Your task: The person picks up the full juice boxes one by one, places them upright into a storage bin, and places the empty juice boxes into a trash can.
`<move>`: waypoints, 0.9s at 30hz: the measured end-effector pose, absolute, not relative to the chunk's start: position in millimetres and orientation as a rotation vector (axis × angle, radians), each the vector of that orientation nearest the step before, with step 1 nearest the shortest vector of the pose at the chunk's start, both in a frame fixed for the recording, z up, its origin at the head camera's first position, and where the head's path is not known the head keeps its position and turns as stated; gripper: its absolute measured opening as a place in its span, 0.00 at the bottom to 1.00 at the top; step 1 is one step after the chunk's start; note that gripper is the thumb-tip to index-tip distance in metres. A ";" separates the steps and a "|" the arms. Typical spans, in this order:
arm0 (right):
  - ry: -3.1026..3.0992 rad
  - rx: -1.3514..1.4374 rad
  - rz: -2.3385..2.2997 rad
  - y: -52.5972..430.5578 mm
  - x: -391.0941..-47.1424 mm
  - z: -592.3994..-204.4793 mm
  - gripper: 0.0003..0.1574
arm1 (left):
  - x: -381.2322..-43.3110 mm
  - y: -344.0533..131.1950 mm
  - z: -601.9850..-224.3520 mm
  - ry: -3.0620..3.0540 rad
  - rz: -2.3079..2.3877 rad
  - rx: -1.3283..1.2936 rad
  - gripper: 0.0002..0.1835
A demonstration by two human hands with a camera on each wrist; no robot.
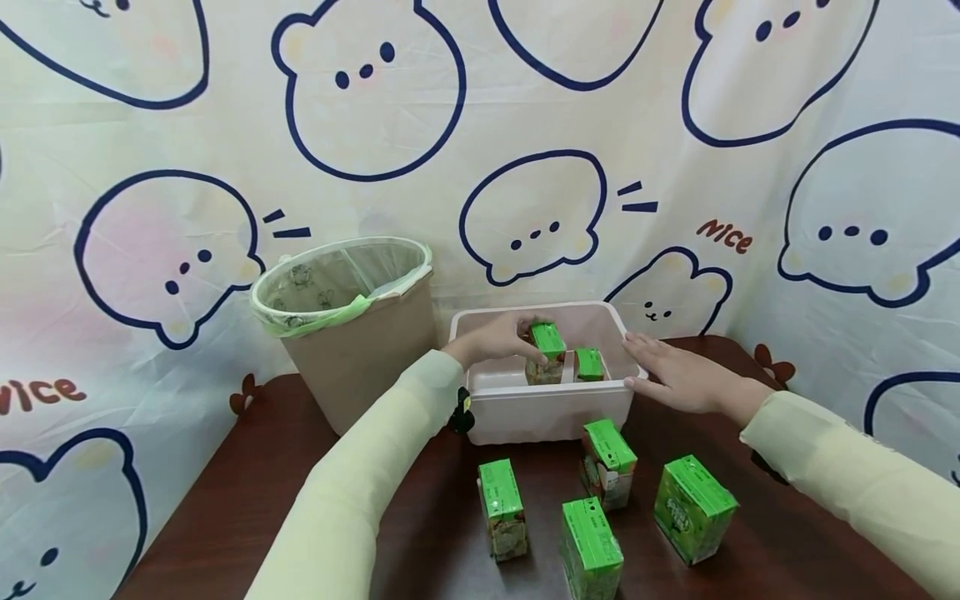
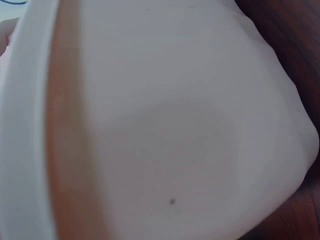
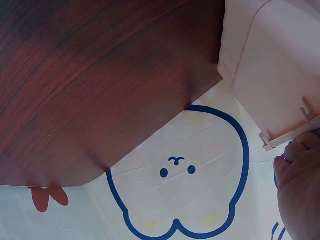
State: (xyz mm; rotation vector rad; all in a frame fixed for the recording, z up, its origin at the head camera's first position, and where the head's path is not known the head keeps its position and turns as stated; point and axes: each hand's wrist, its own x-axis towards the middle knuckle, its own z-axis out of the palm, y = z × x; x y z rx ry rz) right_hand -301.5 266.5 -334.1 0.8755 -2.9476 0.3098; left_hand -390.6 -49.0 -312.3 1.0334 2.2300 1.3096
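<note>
A white plastic bin (image 1: 551, 417) stands on the table, its outer wall (image 2: 165, 100) filling most of the left wrist view. My left hand (image 1: 498, 337) reaches over its left side and holds a small green-topped box (image 1: 547, 337) between thumb and fingers, inside the bin. Beside that box, a second green-topped box (image 1: 589, 364) sits in the bin. My right hand (image 1: 686, 375) rests at the bin's right rim with fingers extended, thumb near the front corner. In the right wrist view, its fingertips (image 3: 295, 150) are right at the rim.
Several green boxes stand in front of the bin, among them one at left (image 1: 502, 510) and one at right (image 1: 694, 510). Left of the bin is a tall brown trash can (image 1: 360, 358) with a green-edged liner. A patterned cloth (image 1: 525, 108) hangs behind the dark wooden table (image 1: 300, 467).
</note>
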 end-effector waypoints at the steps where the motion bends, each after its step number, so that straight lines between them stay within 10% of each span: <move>1: -2.947 0.877 0.308 266.8 -301.6 -334.6 0.51 | -390.4 -47.8 -313.6 2.231 1.298 1.042 0.33; 27: -2.941 0.871 0.302 267.3 -303.7 -336.7 0.53 | -392.7 -27.9 -334.8 2.374 0.995 1.077 0.36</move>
